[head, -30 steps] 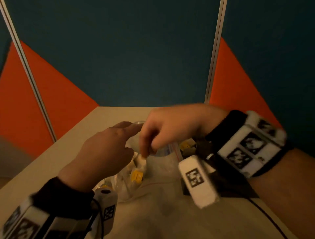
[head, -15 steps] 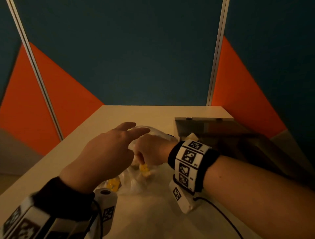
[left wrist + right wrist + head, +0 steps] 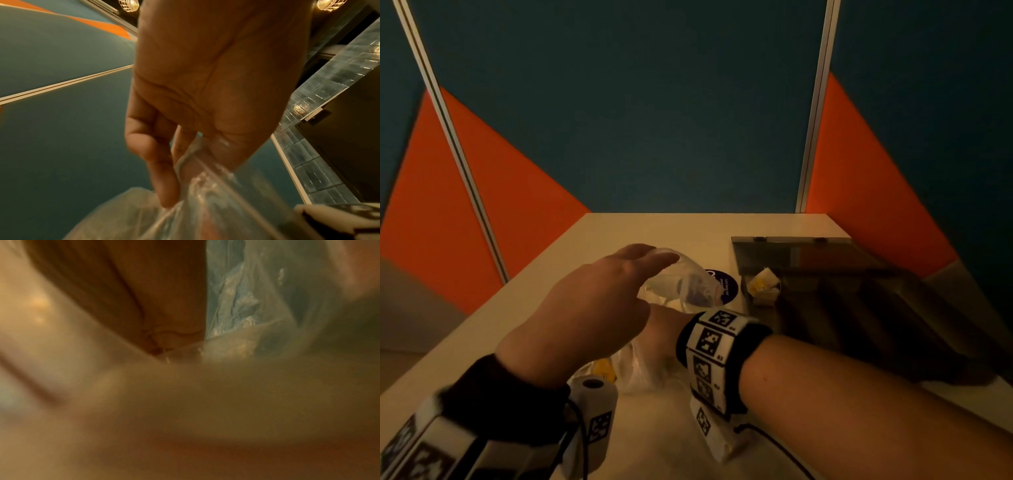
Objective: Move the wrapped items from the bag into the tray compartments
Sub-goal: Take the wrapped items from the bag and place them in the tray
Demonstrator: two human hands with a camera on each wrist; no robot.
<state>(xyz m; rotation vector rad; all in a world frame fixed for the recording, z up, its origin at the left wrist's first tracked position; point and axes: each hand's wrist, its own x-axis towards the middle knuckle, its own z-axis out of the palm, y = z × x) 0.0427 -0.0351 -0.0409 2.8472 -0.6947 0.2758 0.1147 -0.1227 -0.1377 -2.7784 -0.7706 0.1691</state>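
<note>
My left hand point(image 3: 592, 308) pinches the rim of the clear plastic bag point(image 3: 681, 284) and holds its mouth up, while my right hand point(image 3: 661, 329) is pushed inside, where I cannot tell whether its fingers are spread or closed on anything. A few wrapped items point(image 3: 762, 286) already sit in the near-left compartment of the dark tray point(image 3: 842, 270) on the right; the other compartments are too dim to read. At least one yellow wrapped item point(image 3: 603, 368) lies in the bag near me, so I judge the job only begun.
</note>
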